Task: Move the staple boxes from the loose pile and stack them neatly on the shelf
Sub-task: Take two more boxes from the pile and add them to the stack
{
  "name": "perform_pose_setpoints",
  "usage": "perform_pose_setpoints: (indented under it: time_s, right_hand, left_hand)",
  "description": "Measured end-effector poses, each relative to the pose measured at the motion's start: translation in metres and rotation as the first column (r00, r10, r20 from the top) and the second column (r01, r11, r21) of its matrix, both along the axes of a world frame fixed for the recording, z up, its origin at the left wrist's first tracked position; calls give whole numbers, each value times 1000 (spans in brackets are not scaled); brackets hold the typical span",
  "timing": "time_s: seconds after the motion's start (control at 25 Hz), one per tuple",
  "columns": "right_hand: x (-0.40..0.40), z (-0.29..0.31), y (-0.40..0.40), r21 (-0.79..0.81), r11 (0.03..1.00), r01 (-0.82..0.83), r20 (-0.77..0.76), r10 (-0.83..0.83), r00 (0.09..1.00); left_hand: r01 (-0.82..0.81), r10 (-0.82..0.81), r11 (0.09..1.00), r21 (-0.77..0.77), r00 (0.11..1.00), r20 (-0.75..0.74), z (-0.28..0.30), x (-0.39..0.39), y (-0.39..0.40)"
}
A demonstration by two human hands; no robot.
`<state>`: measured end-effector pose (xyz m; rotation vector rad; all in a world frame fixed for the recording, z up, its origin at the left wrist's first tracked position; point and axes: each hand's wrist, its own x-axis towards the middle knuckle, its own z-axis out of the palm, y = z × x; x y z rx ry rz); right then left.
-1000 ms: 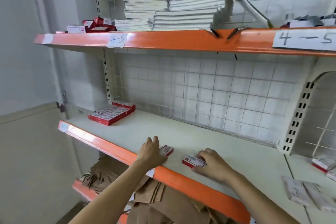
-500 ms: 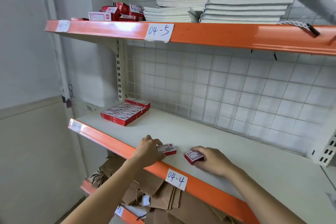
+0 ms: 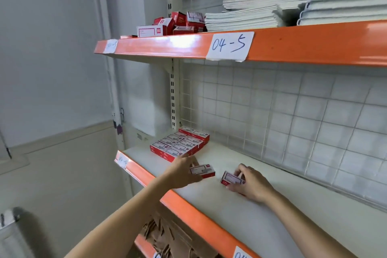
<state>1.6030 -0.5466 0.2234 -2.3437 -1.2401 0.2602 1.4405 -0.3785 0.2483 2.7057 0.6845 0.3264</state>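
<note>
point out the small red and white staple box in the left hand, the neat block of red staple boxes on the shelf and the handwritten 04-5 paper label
small red and white staple box in the left hand [image 3: 202, 170]: head view, its white top face.
neat block of red staple boxes [image 3: 180, 144]: head view, top of the block's middle.
handwritten 04-5 paper label [image 3: 229, 45]: head view, centre of the paper.

A white paper label [image 3: 230, 45] taped to the orange front edge of the upper shelf [image 3: 303, 43] reads "04-5" in blue handwriting. At the 9 o'clock end of that same edge, a second paper label [image 3: 111, 45] carries faint handwriting that looks like the same code but is too washed out to read with certainty. On the orange front edge of the middle shelf [image 3: 188, 211], a small label [image 3: 123, 161] at its far end reads roughly "04-4", blurred. Toward 6 o'clock, a label [image 3: 240, 254] cut off by the frame shows only "04". Print on the red-and-white staple boxes [image 3: 180, 144] is too small to read.
</note>
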Motion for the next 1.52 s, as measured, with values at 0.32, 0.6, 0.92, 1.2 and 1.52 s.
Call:
perform_pose_setpoints:
  time_s: [0.32,0.6,0.92,1.2,1.52]
  right_hand:
    - [4,2,80,167,986,-21,-63,32,998]
    - [7,12,155,134,988,80,66,-89,994]
    - [4,12,210,140,961,240,86,-254,964]
    - [-2,13,222,147,934,327,129,-346,929]
    - [-10,13,217,104,965,243,267,-262,927]
  left_hand:
    - [-167,168,986,-26,985,36,4,0,85]
    - [-107,107,993,-53,994,-7,13,26,179]
    - [103,-104,993,-56,994,-15,-1,73,236]
    - [161,-151,978,-133,985,83,-6,86,240]
    - [226,-225,974,-14,973,47,-2,81,239]
